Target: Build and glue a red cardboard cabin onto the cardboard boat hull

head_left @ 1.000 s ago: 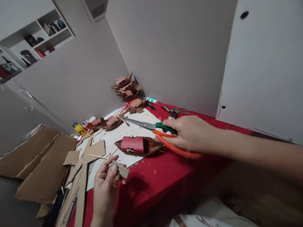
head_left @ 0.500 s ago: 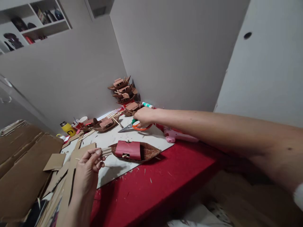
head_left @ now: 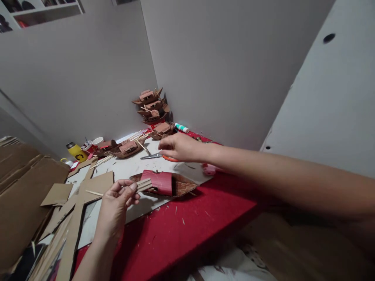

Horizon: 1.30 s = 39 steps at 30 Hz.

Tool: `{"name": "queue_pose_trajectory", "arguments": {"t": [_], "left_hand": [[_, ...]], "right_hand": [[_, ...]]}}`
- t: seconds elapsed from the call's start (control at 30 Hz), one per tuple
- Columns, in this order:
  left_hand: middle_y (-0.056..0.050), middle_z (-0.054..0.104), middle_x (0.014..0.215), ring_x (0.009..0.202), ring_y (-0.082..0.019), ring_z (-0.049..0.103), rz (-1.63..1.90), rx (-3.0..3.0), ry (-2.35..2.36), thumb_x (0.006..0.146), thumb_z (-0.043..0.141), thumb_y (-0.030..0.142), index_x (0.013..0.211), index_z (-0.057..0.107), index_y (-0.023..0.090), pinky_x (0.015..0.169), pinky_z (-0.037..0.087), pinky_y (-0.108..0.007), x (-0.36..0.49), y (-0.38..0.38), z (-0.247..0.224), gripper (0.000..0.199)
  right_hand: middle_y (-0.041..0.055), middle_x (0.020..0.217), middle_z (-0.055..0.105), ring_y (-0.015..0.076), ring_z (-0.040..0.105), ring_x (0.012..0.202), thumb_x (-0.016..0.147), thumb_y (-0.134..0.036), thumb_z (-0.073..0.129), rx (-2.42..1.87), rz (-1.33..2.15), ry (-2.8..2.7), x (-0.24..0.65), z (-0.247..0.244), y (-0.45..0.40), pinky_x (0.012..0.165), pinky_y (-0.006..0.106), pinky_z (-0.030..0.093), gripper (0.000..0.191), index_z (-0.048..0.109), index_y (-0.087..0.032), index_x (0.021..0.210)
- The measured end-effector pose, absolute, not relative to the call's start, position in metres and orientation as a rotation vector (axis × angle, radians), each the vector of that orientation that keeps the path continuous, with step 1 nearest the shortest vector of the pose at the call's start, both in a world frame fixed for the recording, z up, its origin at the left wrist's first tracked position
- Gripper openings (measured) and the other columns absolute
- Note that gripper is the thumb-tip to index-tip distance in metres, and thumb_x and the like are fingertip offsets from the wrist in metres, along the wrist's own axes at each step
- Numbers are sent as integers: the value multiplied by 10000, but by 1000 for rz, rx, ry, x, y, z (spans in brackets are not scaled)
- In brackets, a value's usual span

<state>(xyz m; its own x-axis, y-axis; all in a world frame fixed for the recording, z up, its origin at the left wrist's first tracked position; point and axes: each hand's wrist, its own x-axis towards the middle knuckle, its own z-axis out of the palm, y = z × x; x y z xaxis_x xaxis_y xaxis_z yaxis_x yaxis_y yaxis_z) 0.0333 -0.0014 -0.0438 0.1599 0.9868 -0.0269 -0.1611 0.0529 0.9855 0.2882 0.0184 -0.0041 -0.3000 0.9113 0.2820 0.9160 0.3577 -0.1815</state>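
Observation:
My left hand [head_left: 121,199] pinches a small bundle of flat wooden strips [head_left: 144,184] between thumb and fingers. The strips point right, in front of the near end of a brown model boat [head_left: 184,185] with a red curved canopy [head_left: 159,182]. Beyond the boat, my right hand [head_left: 175,147] is closed about the handles of a pair of scissors [head_left: 170,159]. Only part of an orange handle shows below the fingers. The blades point left, seen nearly edge-on over the white board [head_left: 129,166].
Several finished model boats [head_left: 152,107] are stacked in the corner. A yellow bottle [head_left: 76,151], paper cups [head_left: 97,142] and a glue stick [head_left: 181,128] stand or lie at the back. Cardboard pieces [head_left: 98,185] cover the left side. Red cloth [head_left: 187,226] borders the near edge.
My left hand has moved right with the strips, which now overlap the boat in view. The scissors have turned nearly edge-on under my right hand. The camera view has shifted slightly.

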Motion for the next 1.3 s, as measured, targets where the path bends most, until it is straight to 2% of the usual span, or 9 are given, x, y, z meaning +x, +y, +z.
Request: {"name": "queue_pose_trajectory", "arguments": {"t": [0.03, 0.13, 0.27, 0.47, 0.6, 0.77, 0.93, 1.13, 1.3], "left_hand": [[31, 641, 622, 519, -91, 617, 1138, 1137, 982, 576, 880, 258, 757, 675, 138, 486, 512, -178, 35, -3, -43, 299], [12, 664, 643, 545, -106, 636, 1133, 1163, 950, 591, 873, 253, 783, 694, 138, 532, 536, -201, 40, -6, -38, 286], [-26, 704, 698, 570, -121, 651, 1113, 1193, 932, 592, 873, 245, 814, 714, 125, 578, 559, -229, 45, -11, -34, 298], [-11, 688, 680, 554, -110, 643, 1045, 1200, 936, 589, 873, 253, 814, 712, 125, 561, 551, -216, 47, -11, -39, 305], [8, 664, 644, 546, -112, 640, 1028, 1211, 954, 604, 863, 268, 826, 686, 130, 550, 547, -221, 47, -8, -39, 316], [-44, 721, 796, 528, -111, 625, 1160, 1271, 1028, 655, 823, 339, 928, 656, 140, 494, 515, -220, 43, -1, -38, 377], [-34, 713, 813, 557, -107, 617, 1171, 1372, 1055, 714, 777, 355, 882, 667, 149, 537, 513, -224, 44, -1, -45, 288], [-13, 683, 740, 538, -95, 578, 1209, 1498, 1114, 747, 746, 371, 917, 679, 157, 529, 481, -201, 47, -4, -47, 282], [-32, 692, 884, 464, -83, 562, 1205, 1458, 1183, 680, 785, 402, 981, 648, 167, 439, 452, -209, 44, 2, -49, 405]], "right_hand": [[51, 1019, 709, 135, 632, 895, 972, -292, 484, -1515, 30, -2278, 281, -5, 6, 781, 232, 442, 249, 648, -164, 1108], [40, 882, 712, 130, 631, 774, 888, -245, 624, -1119, 335, -2081, 264, -15, -26, 736, 237, 467, 262, 641, -135, 1125], [60, 869, 686, 147, 609, 761, 892, -227, 616, -909, 284, -2133, 256, -31, -46, 730, 265, 470, 234, 654, -138, 1106], [89, 907, 675, 180, 600, 817, 914, -214, 580, -958, 119, -2241, 257, -43, -50, 740, 280, 446, 232, 642, -137, 1123], [84, 859, 666, 177, 583, 769, 920, -212, 568, -996, 19, -2255, 255, -47, -50, 699, 277, 430, 176, 660, -117, 1037], [79, 810, 668, 169, 585, 727, 934, -209, 529, -1051, 23, -2200, 252, -56, -47, 666, 267, 428, 154, 659, -126, 935], [74, 736, 661, 158, 566, 669, 942, -175, 470, -1020, 43, -2085, 251, -63, -45, 643, 267, 427, 215, 649, -135, 828], [0, 673, 600, 113, 524, 619, 879, -179, 527, -1102, 545, -1795, 248, -52, -45, 591, 224, 398, 164, 654, -145, 781], [-22, 615, 536, 108, 486, 576, 849, -203, 556, -1137, 860, -1594, 248, -49, -43, 536, 222, 381, 167, 638, -135, 720]]}}
